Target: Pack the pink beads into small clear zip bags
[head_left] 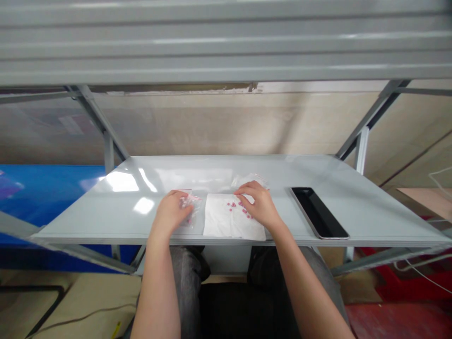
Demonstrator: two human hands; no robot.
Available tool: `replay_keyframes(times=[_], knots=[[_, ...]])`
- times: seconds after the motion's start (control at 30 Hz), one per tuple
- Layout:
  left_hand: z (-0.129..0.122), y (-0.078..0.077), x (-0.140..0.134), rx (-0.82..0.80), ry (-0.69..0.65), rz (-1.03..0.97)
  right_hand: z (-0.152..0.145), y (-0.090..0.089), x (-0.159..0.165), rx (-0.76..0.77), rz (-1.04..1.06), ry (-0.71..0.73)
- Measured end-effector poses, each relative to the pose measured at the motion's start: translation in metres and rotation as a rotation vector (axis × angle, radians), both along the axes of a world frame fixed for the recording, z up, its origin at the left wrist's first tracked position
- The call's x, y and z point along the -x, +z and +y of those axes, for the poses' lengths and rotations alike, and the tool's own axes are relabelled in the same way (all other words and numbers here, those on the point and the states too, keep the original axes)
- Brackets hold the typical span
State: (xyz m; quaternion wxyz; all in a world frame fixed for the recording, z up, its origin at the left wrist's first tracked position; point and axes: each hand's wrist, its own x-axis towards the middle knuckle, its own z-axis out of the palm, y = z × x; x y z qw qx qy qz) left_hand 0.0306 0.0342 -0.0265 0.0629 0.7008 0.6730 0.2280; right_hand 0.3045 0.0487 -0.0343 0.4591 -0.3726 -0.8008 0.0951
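My left hand (172,211) curves around a small clear plastic bag (195,207) with pinkish-red bits inside, its thumb and fingers on the bag. Beside the bag lies a white paper sheet (219,221), with several small pinkish-red beads (244,211) scattered over its right half. Above the far edge of the paper, my right hand (259,205) has its thumb and index fingertips drawn together. Whatever is in that pinch is too small to make out. Another clear plastic bag (260,180) lies behind the right hand, partly covered by it.
A black rectangular tray (319,214) rests on the grey tabletop (282,174) to the right. Slanting metal struts (370,113) stand at both sides, beneath a ribbed grey panel (226,42) overhead. A blue surface (45,193) shows at the left.
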Motion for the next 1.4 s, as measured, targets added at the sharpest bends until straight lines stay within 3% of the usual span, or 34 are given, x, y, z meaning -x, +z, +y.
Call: replay_keyframes(times=[0.23, 0.5, 0.6, 0.67, 0.73, 0.87, 1.17, 1.3, 1.4], knots=[[0.000, -0.001, 0.000, -0.144, 0.054, -0.198, -0.011, 0.003, 0.013, 0.042, 0.139, 0.047], [-0.006, 0.007, -0.020, -0.327, -0.010, -0.162, -0.028, 0.002, 0.050, 0.536, 0.436, 0.162], [-0.015, 0.019, -0.034, -0.365, -0.244, -0.231, -0.028, 0.006, 0.052, 0.890, 0.665, 0.245], [-0.020, 0.026, -0.043, -0.308, -0.476, -0.303, -0.026, 0.010, 0.047, 1.226, 0.860, 0.331], [-0.024, 0.030, -0.050, -0.243, -0.620, -0.350, -0.025, 0.012, 0.041, 1.415, 0.944, 0.346], [-0.029, 0.034, -0.057, -0.172, -0.688, -0.384, -0.025, 0.013, 0.034, 1.413, 0.920, 0.324], [-0.038, 0.042, -0.053, -0.133, -0.631, -0.479, -0.030, 0.024, 0.016, 1.269, 0.886, 0.434], [-0.042, 0.042, -0.068, -0.148, -0.544, -0.570, -0.036, 0.028, 0.017, 1.138, 0.787, 0.406], [-0.045, 0.040, -0.085, -0.057, -0.542, -0.724, -0.041, 0.030, 0.020, 1.034, 0.664, 0.411]])
